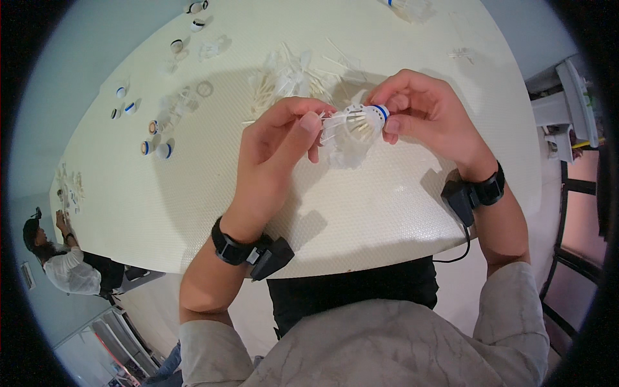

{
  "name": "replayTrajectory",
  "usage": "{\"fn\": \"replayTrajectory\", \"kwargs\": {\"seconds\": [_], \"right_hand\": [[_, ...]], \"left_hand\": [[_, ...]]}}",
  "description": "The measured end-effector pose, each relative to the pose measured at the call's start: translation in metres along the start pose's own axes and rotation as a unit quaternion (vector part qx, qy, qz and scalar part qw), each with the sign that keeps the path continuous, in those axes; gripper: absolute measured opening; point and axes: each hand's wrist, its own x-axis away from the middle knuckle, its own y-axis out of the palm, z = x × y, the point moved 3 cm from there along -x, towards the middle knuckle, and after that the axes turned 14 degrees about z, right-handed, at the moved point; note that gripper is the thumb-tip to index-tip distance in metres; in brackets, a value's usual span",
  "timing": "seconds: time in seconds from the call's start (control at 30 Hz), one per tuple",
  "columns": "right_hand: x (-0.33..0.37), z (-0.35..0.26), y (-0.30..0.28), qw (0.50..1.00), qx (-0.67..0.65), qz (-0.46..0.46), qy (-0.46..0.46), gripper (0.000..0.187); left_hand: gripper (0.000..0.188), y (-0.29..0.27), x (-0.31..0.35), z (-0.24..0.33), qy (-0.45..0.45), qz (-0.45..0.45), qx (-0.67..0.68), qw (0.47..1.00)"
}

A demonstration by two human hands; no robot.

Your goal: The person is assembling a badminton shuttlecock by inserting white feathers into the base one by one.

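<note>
Just over the table, a white shuttlecock (356, 129) lies on its side between my hands, its blue-banded base to the right. My right hand (431, 116) is closed round that base with thumb and fingers. At the feather end, my left hand (281, 142) pinches one of the thin white feather shafts (327, 121). The feathers look ragged, and the tips hang down below. Behind my left hand lies a heap of loose white feathers and quills (284, 80).
Several banded cork bases (147, 148) are scattered at the left with skirt pieces (177, 106). Another shuttlecock (412, 8) lies at the far edge of view. Loose quills (461, 54) are at the far right. A person (71, 264) sits at the table's left end.
</note>
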Motion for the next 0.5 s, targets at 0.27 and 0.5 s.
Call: {"fn": "replayTrajectory", "kwargs": {"seconds": [0.27,0.5], "right_hand": [[0.0007,-0.0001,-0.0013,1.000,0.004,-0.003,-0.016,0.028],[0.0003,0.0003,-0.0024,1.000,-0.003,-0.002,-0.026,0.028]], "left_hand": [[0.024,-0.0003,0.0013,0.0021,0.038,-0.018,-0.006,0.999],[0.030,-0.0013,0.0015,0.0018,0.040,-0.021,-0.033,0.998]]}}
